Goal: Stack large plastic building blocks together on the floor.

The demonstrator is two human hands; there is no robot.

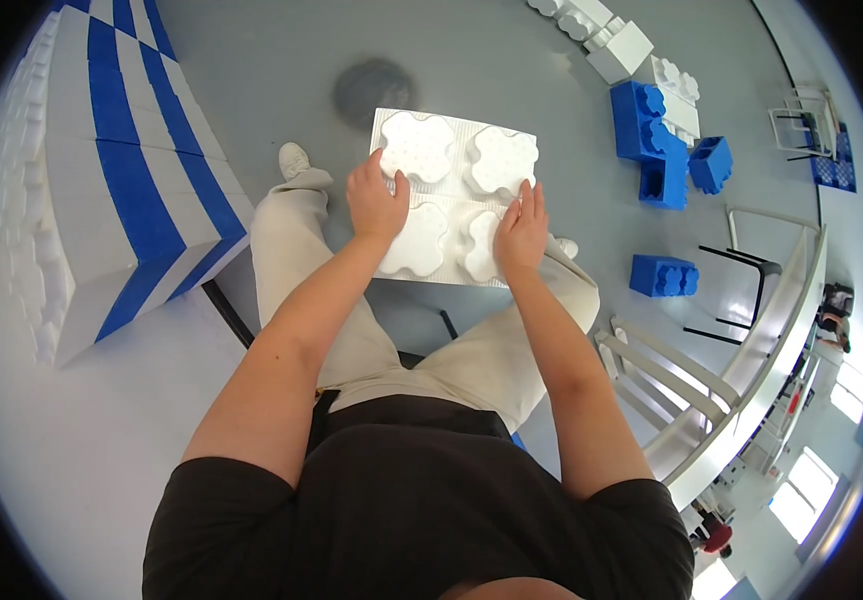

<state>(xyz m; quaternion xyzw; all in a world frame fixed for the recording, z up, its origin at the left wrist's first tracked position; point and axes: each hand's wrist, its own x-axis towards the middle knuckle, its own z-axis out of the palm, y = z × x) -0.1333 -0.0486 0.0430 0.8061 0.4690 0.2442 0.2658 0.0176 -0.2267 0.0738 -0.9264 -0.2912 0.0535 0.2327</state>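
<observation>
A large white plastic building block (457, 196) sits across my lap, above my spread knees. Its upper face carries a square of clover-shaped studs on a finely ribbed surface. My left hand (379, 196) grips its left side, the fingertips against the upper left stud (418, 146). On the opposite side, my right hand (521, 231) holds the block, with fingers stretched along the edge by the upper right stud (505, 159). Part of the lower right stud (482, 246) is hidden under the right hand. The block's underside is out of sight.
A wall of stacked white and blue blocks (138, 165) rises close on my left. Loose blue blocks (649, 142) and white blocks (621, 52) lie on the grey floor to the right. A single blue block (662, 276) stands near a white table (746, 375). People are visible beyond.
</observation>
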